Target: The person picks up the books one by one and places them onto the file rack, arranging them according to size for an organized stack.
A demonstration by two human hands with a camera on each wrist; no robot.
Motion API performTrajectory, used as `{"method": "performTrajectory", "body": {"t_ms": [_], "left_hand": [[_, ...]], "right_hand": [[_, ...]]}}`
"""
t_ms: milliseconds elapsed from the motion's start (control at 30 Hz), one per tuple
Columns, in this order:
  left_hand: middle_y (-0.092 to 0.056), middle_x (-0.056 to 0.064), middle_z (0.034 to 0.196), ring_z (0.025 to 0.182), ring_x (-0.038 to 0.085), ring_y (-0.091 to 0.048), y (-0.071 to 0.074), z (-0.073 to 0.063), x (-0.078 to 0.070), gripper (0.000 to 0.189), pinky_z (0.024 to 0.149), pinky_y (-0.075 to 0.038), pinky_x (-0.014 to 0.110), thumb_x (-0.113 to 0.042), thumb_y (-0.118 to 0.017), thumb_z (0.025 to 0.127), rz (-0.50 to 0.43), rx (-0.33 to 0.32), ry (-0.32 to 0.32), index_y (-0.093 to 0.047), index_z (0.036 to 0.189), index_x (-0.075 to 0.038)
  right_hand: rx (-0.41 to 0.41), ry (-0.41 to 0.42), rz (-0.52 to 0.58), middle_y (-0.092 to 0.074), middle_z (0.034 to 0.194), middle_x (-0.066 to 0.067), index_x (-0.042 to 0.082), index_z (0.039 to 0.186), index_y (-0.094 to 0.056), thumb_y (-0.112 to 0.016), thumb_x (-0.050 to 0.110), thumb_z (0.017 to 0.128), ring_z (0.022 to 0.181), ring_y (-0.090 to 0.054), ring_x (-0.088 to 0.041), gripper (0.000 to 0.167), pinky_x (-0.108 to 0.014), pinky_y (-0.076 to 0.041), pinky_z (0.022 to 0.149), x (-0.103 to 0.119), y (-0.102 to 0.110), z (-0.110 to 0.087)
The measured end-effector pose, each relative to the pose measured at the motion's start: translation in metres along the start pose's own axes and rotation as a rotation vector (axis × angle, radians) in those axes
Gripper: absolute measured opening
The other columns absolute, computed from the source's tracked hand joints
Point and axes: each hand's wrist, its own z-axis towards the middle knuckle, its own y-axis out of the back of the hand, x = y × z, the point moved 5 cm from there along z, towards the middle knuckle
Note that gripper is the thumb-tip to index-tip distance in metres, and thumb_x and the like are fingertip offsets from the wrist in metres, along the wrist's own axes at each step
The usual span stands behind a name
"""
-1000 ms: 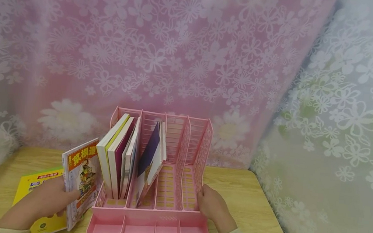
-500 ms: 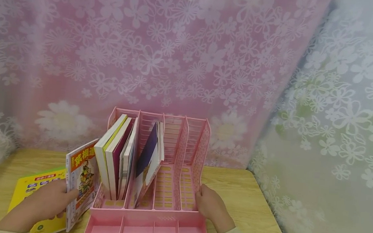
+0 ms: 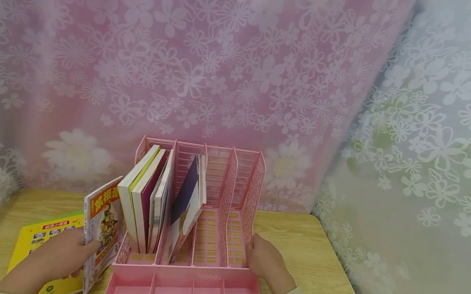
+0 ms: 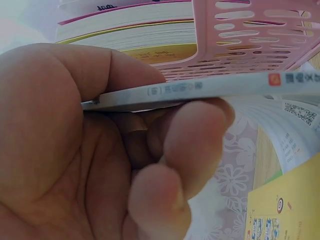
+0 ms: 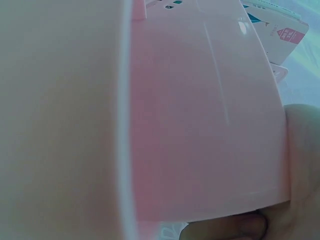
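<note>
In the head view, my left hand (image 3: 56,250) holds a thin book (image 3: 103,233) with a red-and-white illustrated cover, upright at the left side of a pink desktop book rack (image 3: 184,273). The left wrist view shows the book's pale spine (image 4: 220,90) pinched between thumb and fingers; some loose pages fan out beyond it. My right hand (image 3: 268,264) grips the rack's front right corner. Close up in the right wrist view, smooth pink plastic (image 5: 210,120) lies between the thumb and a finger below it.
Several thick books (image 3: 146,204) fill the rack's leftmost slot. A few thin ones, including a dark blue one (image 3: 185,191), lean in the second. A yellow book (image 3: 20,249) lies on the wooden table (image 3: 306,246) at left. Floral curtain (image 3: 208,70) hangs behind.
The thin book in my left hand has shifted slightly right, nearer the rack. My right hand keeps its place on the rack; the head view has drifted a little.
</note>
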Motion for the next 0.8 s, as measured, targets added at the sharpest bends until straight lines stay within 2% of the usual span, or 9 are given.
{"method": "performTrajectory", "body": {"t_ms": [167, 367, 500, 800], "left_hand": [[-0.059, 0.007, 0.064, 0.046, 0.018, -0.05, 0.0008, -0.0009, -0.0024, 0.043, 0.047, -0.043, 0.033, -0.024, -0.051, 0.104, 0.019, -0.012, -0.011, -0.061, 0.128, 0.011], [-0.069, 0.006, 0.082, 0.05, 0.022, -0.054, 0.0022, 0.0012, -0.0037, 0.044, 0.052, -0.044, 0.037, -0.024, -0.049, 0.105, 0.036, -0.015, -0.032, -0.06, 0.129, 0.011], [-0.072, 0.01, 0.094, 0.054, 0.023, -0.056, 0.0015, 0.0022, -0.0042, 0.047, 0.056, -0.046, 0.037, -0.026, -0.048, 0.106, 0.036, -0.006, -0.005, -0.058, 0.133, 0.011], [-0.073, 0.011, 0.1, 0.063, 0.022, -0.058, -0.003, 0.0016, -0.0043, 0.05, 0.059, -0.047, 0.038, -0.031, -0.048, 0.107, 0.059, 0.03, 0.011, -0.059, 0.132, 0.01]], "right_hand": [[-0.006, 0.007, -0.02, -0.05, 0.071, -0.003, 0.007, 0.094, -0.058, -0.045, 0.017, 0.106, 0.066, -0.05, -0.019, 0.02, -0.041, -0.047, 0.066, 0.0022, 0.0018, -0.0017], [-0.009, 0.024, -0.009, -0.05, 0.07, -0.002, 0.007, 0.095, -0.058, -0.045, 0.017, 0.107, 0.064, -0.049, -0.018, 0.02, -0.039, -0.046, 0.064, 0.0024, 0.003, -0.0013], [-0.003, 0.019, -0.007, -0.05, 0.07, -0.002, 0.007, 0.096, -0.058, -0.045, 0.018, 0.107, 0.064, -0.049, -0.018, 0.02, -0.038, -0.045, 0.063, 0.0009, 0.0007, -0.0001], [-0.002, 0.017, 0.003, -0.045, 0.067, -0.002, 0.007, 0.092, -0.056, -0.043, 0.017, 0.107, 0.061, -0.046, -0.017, 0.022, -0.036, -0.041, 0.06, -0.001, -0.0034, 0.0003]]}}
